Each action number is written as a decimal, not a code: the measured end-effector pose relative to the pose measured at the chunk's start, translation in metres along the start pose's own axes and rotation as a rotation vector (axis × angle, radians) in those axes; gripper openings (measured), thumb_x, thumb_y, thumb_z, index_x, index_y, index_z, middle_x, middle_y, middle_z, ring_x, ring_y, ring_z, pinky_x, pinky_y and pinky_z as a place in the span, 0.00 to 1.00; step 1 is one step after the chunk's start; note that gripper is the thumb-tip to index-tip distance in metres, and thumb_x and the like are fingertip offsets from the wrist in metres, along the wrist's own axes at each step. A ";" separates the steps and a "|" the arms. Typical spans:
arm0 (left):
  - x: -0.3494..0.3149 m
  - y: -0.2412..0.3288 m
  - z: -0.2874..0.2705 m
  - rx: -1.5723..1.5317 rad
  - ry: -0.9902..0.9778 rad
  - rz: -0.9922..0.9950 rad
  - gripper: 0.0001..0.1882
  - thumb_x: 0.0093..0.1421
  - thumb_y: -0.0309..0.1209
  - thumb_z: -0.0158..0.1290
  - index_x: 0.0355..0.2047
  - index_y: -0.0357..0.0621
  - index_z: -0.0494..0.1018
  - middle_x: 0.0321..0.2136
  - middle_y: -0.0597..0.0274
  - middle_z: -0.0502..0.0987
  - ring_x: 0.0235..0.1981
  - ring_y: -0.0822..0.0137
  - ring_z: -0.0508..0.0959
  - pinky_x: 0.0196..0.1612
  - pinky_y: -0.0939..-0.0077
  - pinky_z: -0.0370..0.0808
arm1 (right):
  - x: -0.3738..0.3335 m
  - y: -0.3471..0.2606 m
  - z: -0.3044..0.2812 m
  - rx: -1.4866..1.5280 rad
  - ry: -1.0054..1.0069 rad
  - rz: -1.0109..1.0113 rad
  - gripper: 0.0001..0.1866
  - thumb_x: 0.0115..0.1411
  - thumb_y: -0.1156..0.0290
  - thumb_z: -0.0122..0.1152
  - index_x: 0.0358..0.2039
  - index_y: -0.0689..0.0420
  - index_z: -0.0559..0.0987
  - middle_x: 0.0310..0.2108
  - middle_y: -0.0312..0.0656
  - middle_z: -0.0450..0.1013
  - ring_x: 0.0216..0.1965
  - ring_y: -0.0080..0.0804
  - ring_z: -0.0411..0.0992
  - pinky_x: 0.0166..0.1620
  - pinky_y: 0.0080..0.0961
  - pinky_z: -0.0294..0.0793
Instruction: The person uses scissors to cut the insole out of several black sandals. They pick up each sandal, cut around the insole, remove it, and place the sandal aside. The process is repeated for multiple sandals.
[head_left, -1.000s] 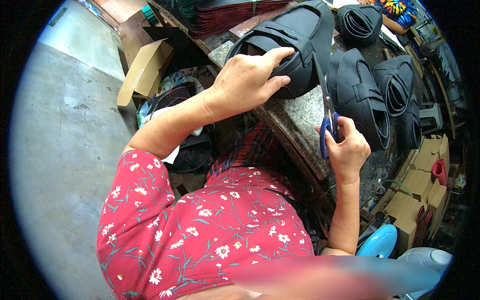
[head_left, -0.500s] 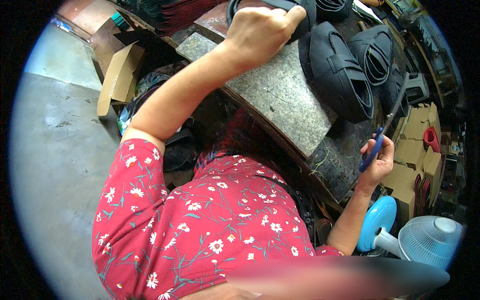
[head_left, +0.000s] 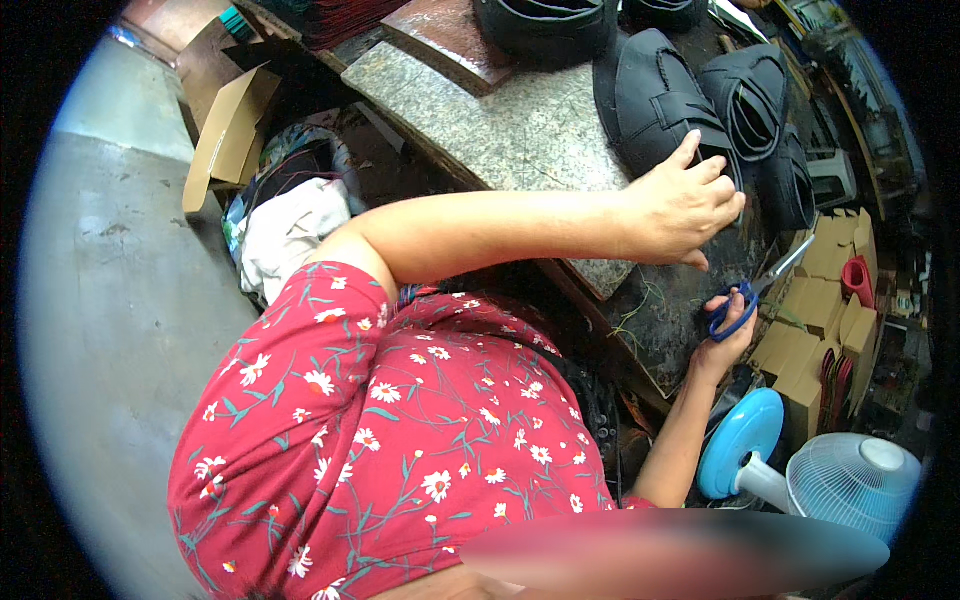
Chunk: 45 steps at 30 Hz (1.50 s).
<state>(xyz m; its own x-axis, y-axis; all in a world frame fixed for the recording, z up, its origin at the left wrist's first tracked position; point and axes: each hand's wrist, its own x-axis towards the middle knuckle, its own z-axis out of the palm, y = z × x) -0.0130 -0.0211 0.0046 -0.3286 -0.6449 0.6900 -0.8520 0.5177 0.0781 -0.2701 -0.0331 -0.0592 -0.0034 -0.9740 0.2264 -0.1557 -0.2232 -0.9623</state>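
Observation:
My left hand is spread, fingers apart, over the heel end of a black strapped shoe; whether it touches the shoe I cannot tell. My right hand grips scissors by their blue handles, blades pointing away to the right. Another black shoe lies to the right of the first. At the far edge of the bench sits a further black shoe, partly cut off by the view.
A speckled stone slab lies on the dark bench, a brown block on its far end. Green thread scraps are by the bench edge. Cardboard boxes and a blue-and-white fan stand at right; an open carton stands left.
My left hand has come from the black shoe at the far edge, where it was closed, rightward and nearer, and its fingers have spread. The scissors have tilted lower in my right hand.

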 end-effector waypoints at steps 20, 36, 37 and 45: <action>-0.072 -0.028 -0.029 -0.399 0.215 -0.348 0.19 0.59 0.28 0.59 0.51 0.41 0.76 0.47 0.50 0.77 0.49 0.50 0.78 0.52 0.61 0.76 | 0.035 -0.112 -0.025 -0.495 -0.422 -0.249 0.17 0.59 0.75 0.70 0.48 0.62 0.78 0.35 0.37 0.79 0.37 0.27 0.79 0.41 0.24 0.78; -0.045 -0.042 -0.007 -0.237 0.252 -0.381 0.05 0.58 0.33 0.59 0.32 0.47 0.79 0.30 0.60 0.79 0.36 0.56 0.81 0.39 0.62 0.79 | 0.077 -0.277 0.081 -1.773 -0.755 -0.892 0.18 0.44 0.68 0.75 0.37 0.56 0.81 0.31 0.44 0.77 0.37 0.42 0.75 0.44 0.37 0.73; -0.045 -0.042 -0.007 -0.225 0.244 -0.384 0.05 0.58 0.33 0.59 0.31 0.47 0.78 0.30 0.61 0.79 0.36 0.56 0.81 0.39 0.62 0.79 | 0.082 -0.276 0.085 -1.790 -0.761 -0.859 0.19 0.44 0.68 0.75 0.37 0.56 0.80 0.31 0.42 0.74 0.38 0.39 0.73 0.45 0.34 0.71; -0.044 -0.040 -0.007 -0.189 0.251 -0.343 0.05 0.57 0.34 0.60 0.30 0.48 0.78 0.30 0.62 0.79 0.36 0.57 0.81 0.38 0.63 0.79 | 0.104 -0.267 0.093 -1.777 -0.918 -0.926 0.17 0.41 0.68 0.76 0.32 0.55 0.80 0.26 0.42 0.74 0.29 0.39 0.71 0.39 0.32 0.70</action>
<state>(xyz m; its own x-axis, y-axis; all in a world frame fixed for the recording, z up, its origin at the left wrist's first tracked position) 0.0387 -0.0095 -0.0238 0.0881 -0.6524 0.7527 -0.7973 0.4068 0.4459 -0.1368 -0.0782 0.2075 0.8322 -0.5090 -0.2201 -0.3210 -0.7657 0.5574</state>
